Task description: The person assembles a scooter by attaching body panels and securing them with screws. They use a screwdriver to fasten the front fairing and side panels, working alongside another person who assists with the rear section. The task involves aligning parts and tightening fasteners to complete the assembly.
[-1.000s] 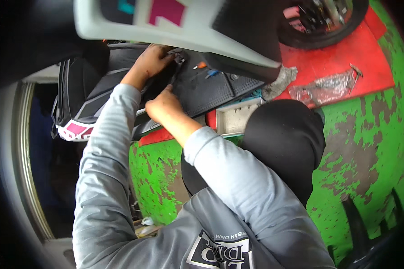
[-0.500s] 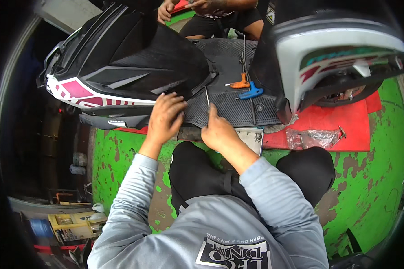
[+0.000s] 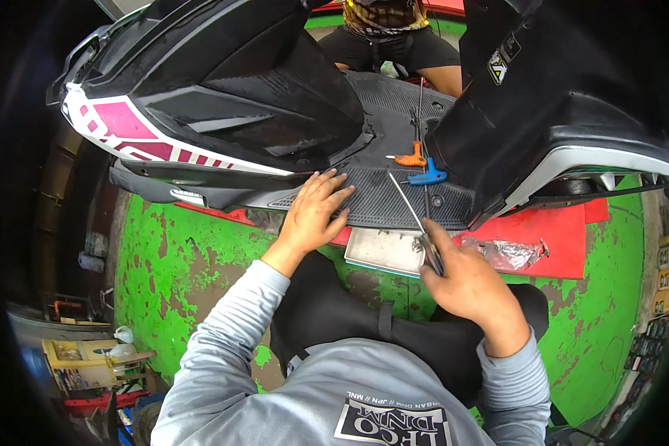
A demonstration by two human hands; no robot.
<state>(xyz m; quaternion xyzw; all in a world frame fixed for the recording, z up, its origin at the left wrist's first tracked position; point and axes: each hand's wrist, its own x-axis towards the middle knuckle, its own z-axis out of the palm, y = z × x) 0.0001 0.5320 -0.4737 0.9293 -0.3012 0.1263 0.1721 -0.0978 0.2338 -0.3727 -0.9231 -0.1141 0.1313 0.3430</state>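
My right hand (image 3: 470, 286) is clenched round the handle of a long thin screwdriver (image 3: 412, 212); shaft runs up and to the left, tip resting on the ribbed footboard (image 3: 394, 197) of the scooter. Left hand (image 3: 311, 212) is released, fingers spread flat on the footboard's near edge, just under the black front panel w/ the pink and white stripe (image 3: 126, 130). Just below the screwdriver handle sits a shallow grey tray (image 3: 383, 253), partly on the red mat (image 3: 565, 238), w/ small dark bits in its right corner. Crumpled clear plastic bag (image 3: 509, 253) lies on the mat right beside my right hand. Further up the footboard: an orange-handled tool (image 3: 411, 159) and a blue T-handle tool (image 3: 427, 178), close together, a thin rod standing between them. Seat and rear body (image 3: 543, 111) rise to the right. Floor is green w/ worn patches (image 3: 178, 253). Another person sits on the far side of the scooter, dark shorts (image 3: 386, 44) and a knee in view.
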